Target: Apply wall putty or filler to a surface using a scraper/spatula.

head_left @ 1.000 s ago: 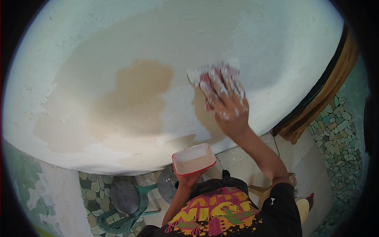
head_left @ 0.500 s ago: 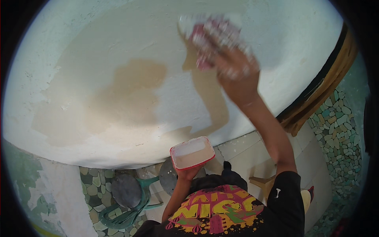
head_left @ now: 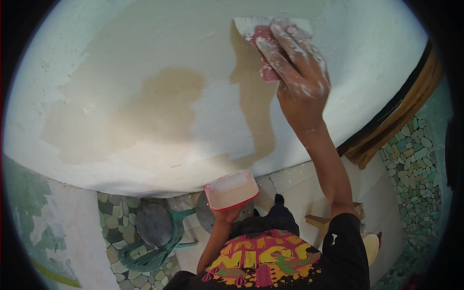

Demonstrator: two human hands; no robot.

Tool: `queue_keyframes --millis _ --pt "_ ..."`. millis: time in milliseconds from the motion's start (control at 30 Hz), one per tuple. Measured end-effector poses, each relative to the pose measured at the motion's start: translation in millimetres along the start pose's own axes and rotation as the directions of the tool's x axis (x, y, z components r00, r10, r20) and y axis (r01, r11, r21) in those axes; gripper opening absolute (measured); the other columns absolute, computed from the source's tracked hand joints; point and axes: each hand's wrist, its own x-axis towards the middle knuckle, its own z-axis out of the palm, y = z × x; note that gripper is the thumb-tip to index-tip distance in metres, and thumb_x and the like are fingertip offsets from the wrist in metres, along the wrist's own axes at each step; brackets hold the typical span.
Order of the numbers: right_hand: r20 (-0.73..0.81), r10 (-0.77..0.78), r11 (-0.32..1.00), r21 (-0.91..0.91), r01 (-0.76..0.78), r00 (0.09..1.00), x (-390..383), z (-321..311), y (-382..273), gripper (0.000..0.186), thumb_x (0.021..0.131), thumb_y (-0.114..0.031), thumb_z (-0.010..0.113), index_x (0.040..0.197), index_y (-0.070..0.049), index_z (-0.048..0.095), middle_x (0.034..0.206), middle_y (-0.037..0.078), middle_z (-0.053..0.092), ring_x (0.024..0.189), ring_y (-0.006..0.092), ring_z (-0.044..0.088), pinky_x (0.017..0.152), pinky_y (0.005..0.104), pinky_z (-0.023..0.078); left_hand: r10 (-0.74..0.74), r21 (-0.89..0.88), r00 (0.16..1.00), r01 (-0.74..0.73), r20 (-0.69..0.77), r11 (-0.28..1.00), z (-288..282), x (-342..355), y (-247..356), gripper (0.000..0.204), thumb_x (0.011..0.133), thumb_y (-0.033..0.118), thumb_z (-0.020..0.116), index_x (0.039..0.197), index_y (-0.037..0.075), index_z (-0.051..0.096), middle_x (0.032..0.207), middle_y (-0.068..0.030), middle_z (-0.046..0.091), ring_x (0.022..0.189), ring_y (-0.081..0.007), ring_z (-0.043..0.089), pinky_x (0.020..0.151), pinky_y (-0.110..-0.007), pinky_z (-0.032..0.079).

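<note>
My right hand, smeared with white paste, grips a putty scraper with a pink body and a wide whitish blade. Its fingers lie spread over the tool, and the blade is against the upper part of the pale wall. Lower down, my left hand holds a rectangular tub with a red rim, partly filled with whitish paste. Most of the left fingers are hidden beneath the tub. Shadows fall across the wall, which has smooth whitish and greyer patches.
A green plastic chair and a dark round seat stand at lower left. A grey round seat is partly behind the tub. Lower right has a wooden stool. A brown curved piece borders the wall's right edge; pebbled flooring lies beyond.
My right hand and the scraper have shifted slightly right along the wall, and the hand is less blurred. The tub in my left hand has moved a little left and tilted slightly.
</note>
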Motion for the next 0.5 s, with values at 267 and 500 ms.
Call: queue_keyframes --millis 267,500 --pt "0.307 -0.090 0.994 0.086 0.066 0.947 -112.9 14.8 -19.1 0.050 0.082 -0.001 0.069 0.127 -0.019 0.078 0.140 0.005 0.070 0.135 0.0281 0.062 0.114 0.0465 0.047 0.041 -0.023 0.999 -0.042 -0.026 0.999 -17.3 -11.9 8.5 0.087 0.098 0.075 0.046 0.165 0.020 0.036 0.169 -0.0143 0.038 0.150 -0.0454 0.041 0.108 -0.071 0.046" --pt "0.579 0.129 0.943 0.178 -0.280 0.805 -174.4 -48.9 -34.0 0.051 0.080 0.005 0.068 0.126 -0.013 0.076 0.129 0.005 0.074 0.124 0.0321 0.068 0.109 0.0448 0.052 -0.016 -0.049 1.000 0.017 0.022 0.999 -17.6 -3.0 8.1 0.084 0.099 0.073 0.044 0.164 0.021 0.037 0.170 -0.0138 0.037 0.153 -0.0448 0.038 0.116 -0.074 0.036"
